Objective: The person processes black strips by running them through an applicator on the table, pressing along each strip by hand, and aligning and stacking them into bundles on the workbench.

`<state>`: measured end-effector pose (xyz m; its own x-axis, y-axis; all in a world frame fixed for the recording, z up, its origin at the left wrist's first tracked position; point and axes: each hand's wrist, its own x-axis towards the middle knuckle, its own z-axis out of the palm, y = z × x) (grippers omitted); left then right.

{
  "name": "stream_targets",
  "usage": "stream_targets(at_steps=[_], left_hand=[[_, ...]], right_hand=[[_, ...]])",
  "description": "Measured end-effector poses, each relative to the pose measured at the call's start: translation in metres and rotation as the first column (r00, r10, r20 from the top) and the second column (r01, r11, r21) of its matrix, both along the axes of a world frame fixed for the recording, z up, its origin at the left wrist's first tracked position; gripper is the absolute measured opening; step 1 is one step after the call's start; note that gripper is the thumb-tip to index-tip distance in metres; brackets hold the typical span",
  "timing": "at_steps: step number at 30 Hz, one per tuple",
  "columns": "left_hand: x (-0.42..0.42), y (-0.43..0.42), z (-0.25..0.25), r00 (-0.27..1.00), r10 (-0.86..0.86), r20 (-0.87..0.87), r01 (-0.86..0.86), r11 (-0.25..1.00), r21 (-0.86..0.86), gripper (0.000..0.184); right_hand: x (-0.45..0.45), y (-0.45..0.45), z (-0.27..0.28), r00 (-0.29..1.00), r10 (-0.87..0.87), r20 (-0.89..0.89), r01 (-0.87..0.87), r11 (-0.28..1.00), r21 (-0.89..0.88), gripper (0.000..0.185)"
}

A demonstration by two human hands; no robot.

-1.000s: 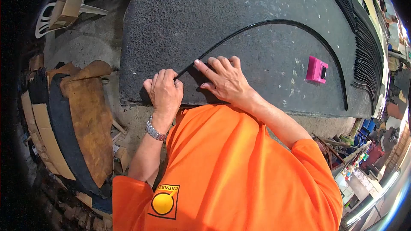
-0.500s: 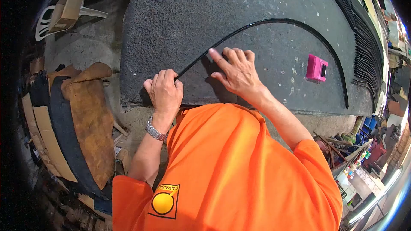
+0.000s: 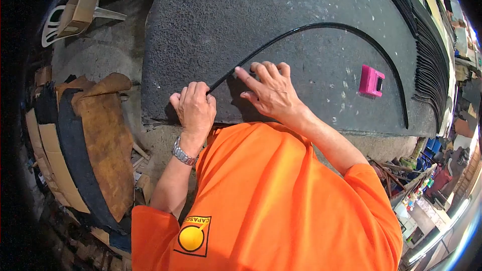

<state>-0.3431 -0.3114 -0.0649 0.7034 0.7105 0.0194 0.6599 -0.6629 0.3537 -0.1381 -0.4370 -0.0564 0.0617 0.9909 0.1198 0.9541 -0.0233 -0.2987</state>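
A long, thin black strip (image 3: 321, 24) lies in an arch across the dark, rough-topped table (image 3: 211, 25). Its near left end runs under my left hand (image 3: 193, 108), whose fingers are closed on it by the table's front edge. My right hand (image 3: 273, 88) is open, palm down and fingers spread, with the index fingertip at the strip a short way along from the left hand. Whether that fingertip presses on the strip or just hovers over it I cannot tell. Inside the arch, to the right, sits a pink block-shaped object (image 3: 370, 81) with a dark panel.
Stacked black ribbed pieces (image 3: 431, 65) line the table's right side. On the left, a white plastic chair (image 3: 52, 27) carries a cardboard box (image 3: 79, 12). Brown and black sheets (image 3: 103, 143) lean below it. Assorted clutter (image 3: 406, 175) fills the lower right.
My right hand has slid left and slightly toward me along the strip, closer to the left hand. The left hand has barely moved and keeps hold of the strip's end.
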Motion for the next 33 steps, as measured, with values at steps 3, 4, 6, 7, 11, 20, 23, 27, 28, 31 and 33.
stream_targets(at_steps=[3, 4, 6, 7, 11, 20, 23, 27, 28, 31, 33], left_hand=[[0.001, 0.000, 0.001, 1.000, -0.007, 0.012, 0.007, 1.000, 0.006, 0.018], [0.000, 0.000, 0.001, 1.000, -0.005, 0.010, 0.004, 1.000, 0.006, 0.017], [0.000, -0.001, 0.000, 1.000, -0.005, 0.011, 0.005, 1.000, 0.005, 0.017], [0.000, 0.000, -0.001, 1.000, -0.006, 0.019, 0.006, 1.000, 0.008, 0.017], [0.000, -0.001, -0.001, 0.999, -0.008, 0.032, 0.007, 1.000, 0.011, 0.015], [0.002, -0.001, -0.003, 1.000, 0.000, 0.017, 0.000, 0.999, 0.050, 0.015], [0.002, -0.001, 0.000, 1.000, 0.017, 0.008, -0.017, 1.000, 0.023, 0.015], [0.005, 0.014, 0.005, 0.997, 0.040, 0.065, -0.045, 0.996, 0.078, 0.016], [0.006, 0.023, 0.003, 0.997, 0.051, 0.063, -0.057, 0.994, 0.098, 0.017], [0.018, 0.050, 0.005, 0.999, 0.014, 0.038, -0.020, 0.987, 0.159, 0.017], [0.027, 0.067, 0.001, 0.999, -0.025, 0.034, 0.018, 0.981, 0.195, 0.017]], right_hand=[[-0.004, 0.001, -0.003, 0.999, 0.028, -0.029, -0.028, 1.000, 0.002, 0.056], [-0.002, 0.002, -0.001, 1.000, 0.003, -0.018, -0.003, 1.000, 0.007, 0.056], [0.006, 0.001, 0.003, 0.999, -0.053, 0.008, 0.053, 0.998, 0.017, 0.056], [0.012, 0.001, 0.001, 0.997, -0.079, 0.018, 0.079, 0.997, 0.027, 0.055], [0.042, -0.005, -0.002, 0.974, -0.217, 0.061, 0.215, 0.976, 0.046, 0.055], [0.071, -0.057, -0.020, 0.900, -0.412, 0.141, 0.413, 0.910, 0.028, 0.059], [0.076, -0.077, -0.025, 0.867, -0.485, 0.117, 0.487, 0.873, 0.006, 0.059], [0.080, -0.100, -0.031, 0.810, -0.570, 0.134, 0.573, 0.819, 0.026, 0.060], [0.081, -0.106, -0.030, 0.793, -0.597, 0.121, 0.596, 0.802, 0.042, 0.060], [0.079, -0.119, -0.037, 0.765, -0.634, 0.112, 0.631, 0.773, 0.068, 0.058], [0.074, -0.122, -0.032, 0.761, -0.644, 0.075, 0.639, 0.765, 0.083, 0.056]])
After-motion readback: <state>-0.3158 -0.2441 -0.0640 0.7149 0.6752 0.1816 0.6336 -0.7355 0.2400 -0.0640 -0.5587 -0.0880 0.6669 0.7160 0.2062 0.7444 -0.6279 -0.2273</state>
